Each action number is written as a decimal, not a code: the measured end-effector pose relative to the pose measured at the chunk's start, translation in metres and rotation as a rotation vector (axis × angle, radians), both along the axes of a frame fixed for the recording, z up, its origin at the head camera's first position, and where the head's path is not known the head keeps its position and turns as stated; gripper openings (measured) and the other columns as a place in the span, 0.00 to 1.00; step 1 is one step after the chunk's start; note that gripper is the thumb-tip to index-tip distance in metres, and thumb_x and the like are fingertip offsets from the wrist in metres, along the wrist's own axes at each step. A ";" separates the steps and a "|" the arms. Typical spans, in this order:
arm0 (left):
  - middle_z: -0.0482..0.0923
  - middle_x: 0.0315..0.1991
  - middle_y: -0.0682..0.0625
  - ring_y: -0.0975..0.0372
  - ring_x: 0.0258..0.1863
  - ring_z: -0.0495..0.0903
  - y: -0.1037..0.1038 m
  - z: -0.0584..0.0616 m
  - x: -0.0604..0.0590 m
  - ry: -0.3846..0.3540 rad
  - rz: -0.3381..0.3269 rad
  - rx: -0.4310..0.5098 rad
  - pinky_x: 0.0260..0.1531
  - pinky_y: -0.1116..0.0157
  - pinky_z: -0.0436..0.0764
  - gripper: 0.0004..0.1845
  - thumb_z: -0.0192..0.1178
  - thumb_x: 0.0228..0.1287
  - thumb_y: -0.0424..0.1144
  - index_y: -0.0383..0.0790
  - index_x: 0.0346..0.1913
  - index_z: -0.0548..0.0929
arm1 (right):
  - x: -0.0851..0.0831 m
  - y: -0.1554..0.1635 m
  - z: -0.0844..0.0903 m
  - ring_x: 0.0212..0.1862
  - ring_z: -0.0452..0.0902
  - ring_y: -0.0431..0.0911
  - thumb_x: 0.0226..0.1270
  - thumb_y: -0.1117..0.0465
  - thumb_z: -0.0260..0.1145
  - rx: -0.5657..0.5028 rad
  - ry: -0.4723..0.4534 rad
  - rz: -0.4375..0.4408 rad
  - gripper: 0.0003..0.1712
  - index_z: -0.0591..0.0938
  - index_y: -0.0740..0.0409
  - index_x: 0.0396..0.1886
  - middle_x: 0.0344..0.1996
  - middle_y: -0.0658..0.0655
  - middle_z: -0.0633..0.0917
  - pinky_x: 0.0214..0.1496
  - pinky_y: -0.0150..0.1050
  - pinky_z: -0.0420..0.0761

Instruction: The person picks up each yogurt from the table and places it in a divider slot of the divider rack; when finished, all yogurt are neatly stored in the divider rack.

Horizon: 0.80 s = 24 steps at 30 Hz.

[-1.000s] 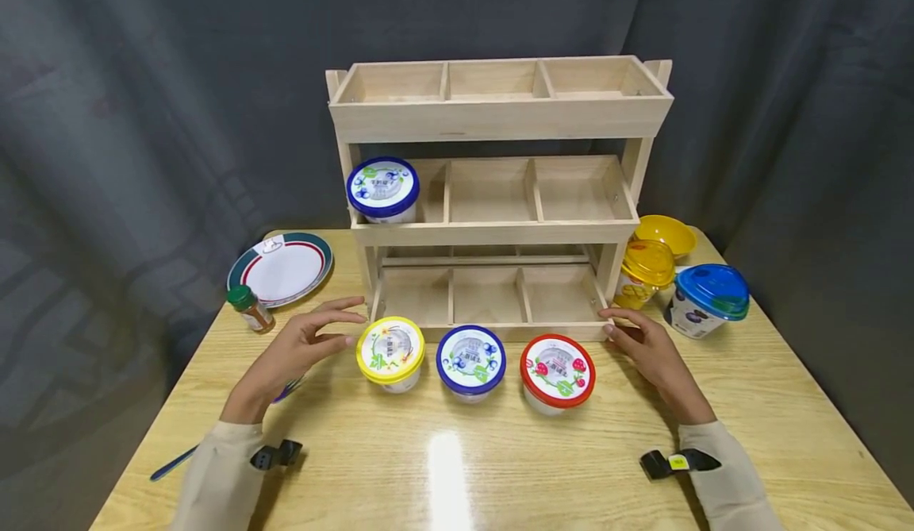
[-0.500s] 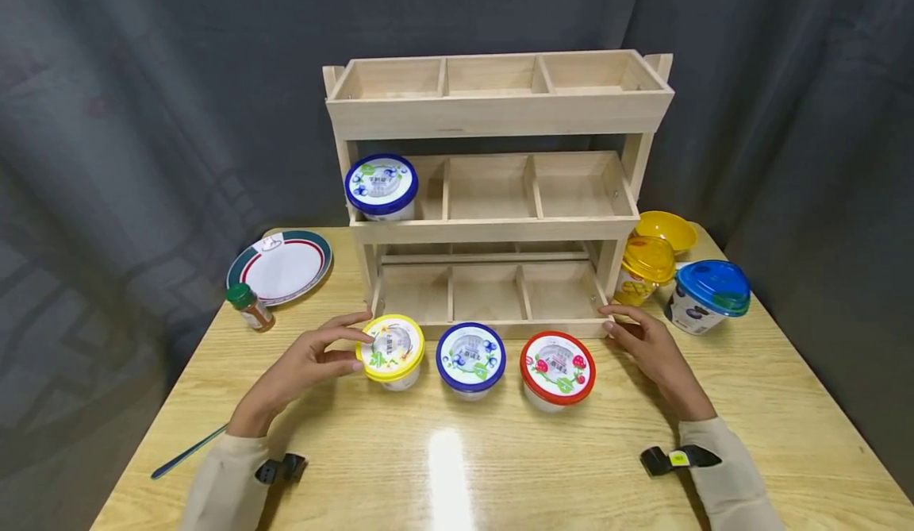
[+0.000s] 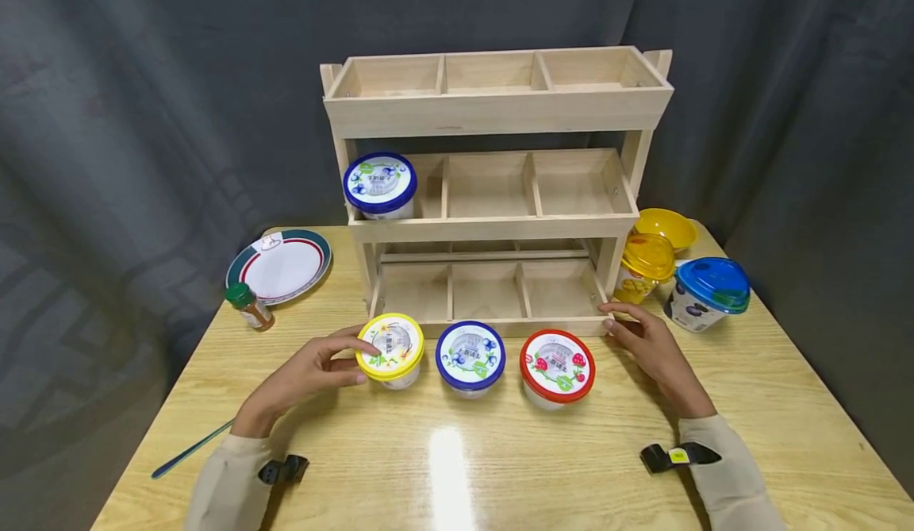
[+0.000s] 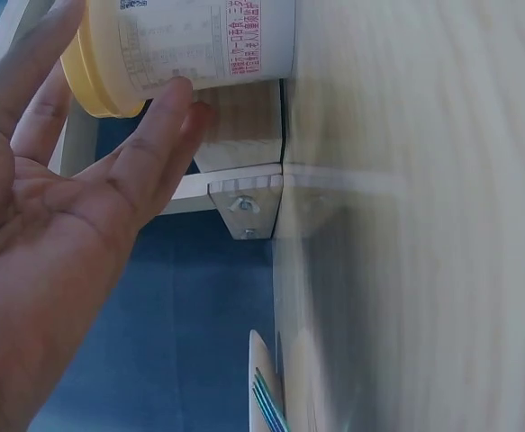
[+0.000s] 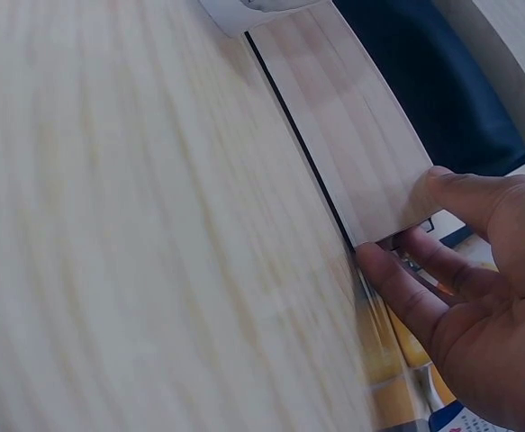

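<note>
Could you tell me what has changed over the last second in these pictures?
The left hand moved right across the table and took hold of the yellow-lidded cup, thumb and fingers around its side. The right hand stayed at the wooden rack's front corner; the other cups stayed put.

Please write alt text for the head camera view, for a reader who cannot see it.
A person's left hand grips a yellow-lidded white tub on a pale wooden table, while the right hand touches the lower corner of a three-tier wooden rack.
</note>
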State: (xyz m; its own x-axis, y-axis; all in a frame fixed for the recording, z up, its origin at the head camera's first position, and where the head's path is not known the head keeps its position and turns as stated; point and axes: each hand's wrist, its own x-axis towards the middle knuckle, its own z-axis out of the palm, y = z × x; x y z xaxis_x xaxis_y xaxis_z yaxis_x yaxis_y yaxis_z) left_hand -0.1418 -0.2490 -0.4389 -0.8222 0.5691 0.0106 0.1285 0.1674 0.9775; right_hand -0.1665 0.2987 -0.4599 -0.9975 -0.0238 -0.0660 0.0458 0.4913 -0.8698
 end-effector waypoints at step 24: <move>0.65 0.78 0.26 0.75 0.70 0.72 0.005 -0.002 0.000 0.013 0.036 -0.027 0.65 0.69 0.77 0.16 0.71 0.72 0.28 0.31 0.60 0.86 | 0.000 -0.001 -0.001 0.70 0.74 0.70 0.87 0.64 0.60 -0.043 -0.006 -0.001 0.24 0.75 0.65 0.76 0.81 0.72 0.65 0.53 0.26 0.83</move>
State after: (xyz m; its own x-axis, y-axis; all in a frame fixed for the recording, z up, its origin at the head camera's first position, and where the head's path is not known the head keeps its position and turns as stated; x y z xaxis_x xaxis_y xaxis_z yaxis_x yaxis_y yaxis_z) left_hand -0.1415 -0.2437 -0.4412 -0.8418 0.5397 0.0070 0.1349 0.1980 0.9709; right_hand -0.1668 0.2977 -0.4611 -0.9971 -0.0257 -0.0712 0.0519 0.4532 -0.8899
